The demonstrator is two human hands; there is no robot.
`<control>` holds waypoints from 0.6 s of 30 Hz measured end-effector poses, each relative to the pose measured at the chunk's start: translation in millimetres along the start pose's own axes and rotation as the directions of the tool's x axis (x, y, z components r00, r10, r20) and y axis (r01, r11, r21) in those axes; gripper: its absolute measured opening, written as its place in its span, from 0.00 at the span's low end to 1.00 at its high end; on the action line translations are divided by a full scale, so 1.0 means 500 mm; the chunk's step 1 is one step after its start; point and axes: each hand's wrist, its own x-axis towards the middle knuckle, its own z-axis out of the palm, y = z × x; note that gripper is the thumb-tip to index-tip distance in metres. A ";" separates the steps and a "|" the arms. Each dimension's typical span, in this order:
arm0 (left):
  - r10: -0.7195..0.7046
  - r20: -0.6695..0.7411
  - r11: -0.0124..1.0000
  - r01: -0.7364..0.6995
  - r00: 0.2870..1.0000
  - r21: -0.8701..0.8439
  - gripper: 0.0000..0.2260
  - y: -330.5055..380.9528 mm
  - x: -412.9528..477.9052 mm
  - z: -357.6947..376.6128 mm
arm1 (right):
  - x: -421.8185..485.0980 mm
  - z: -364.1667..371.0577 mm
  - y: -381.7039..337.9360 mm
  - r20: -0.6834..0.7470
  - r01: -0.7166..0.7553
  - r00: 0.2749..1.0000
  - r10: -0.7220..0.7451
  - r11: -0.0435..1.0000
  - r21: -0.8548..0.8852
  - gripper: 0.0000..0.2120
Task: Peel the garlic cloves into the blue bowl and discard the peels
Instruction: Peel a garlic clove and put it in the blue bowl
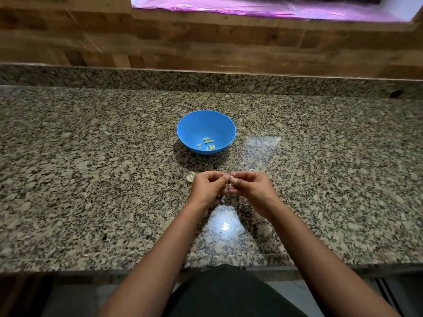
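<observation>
A speckled granite worktop (91, 179) is seen spanning the view, backed by a wooden wall (206, 42). Left of the hands, a small pale garlic piece (190, 177) is seen lying on the stone, just beside the left hand (207, 186). That hand is held with its fingers curled, pinching a garlic clove (231, 179) at its tips. The clove is held between both hands, above the worktop and nearer the person than the blue bowl (225, 130), which is set upright on the worktop with several peeled cloves (207, 143) lying at its bottom. The right hand (253, 185) is curled likewise, its fingertips pressed against the same clove from the other side
</observation>
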 end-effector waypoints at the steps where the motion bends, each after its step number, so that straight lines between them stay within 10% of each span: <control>1: -0.007 0.000 1.000 0.007 1.000 -0.002 0.02 0.002 0.000 0.000 | 0.001 -0.001 0.000 -0.002 -0.006 1.000 0.006 1.000 0.000 0.05; 18: -0.036 -0.047 0.989 0.042 0.998 0.140 0.07 -0.010 0.005 -0.008 | 0.011 0.001 0.015 -0.123 0.089 0.988 -0.090 0.996 -0.013 0.05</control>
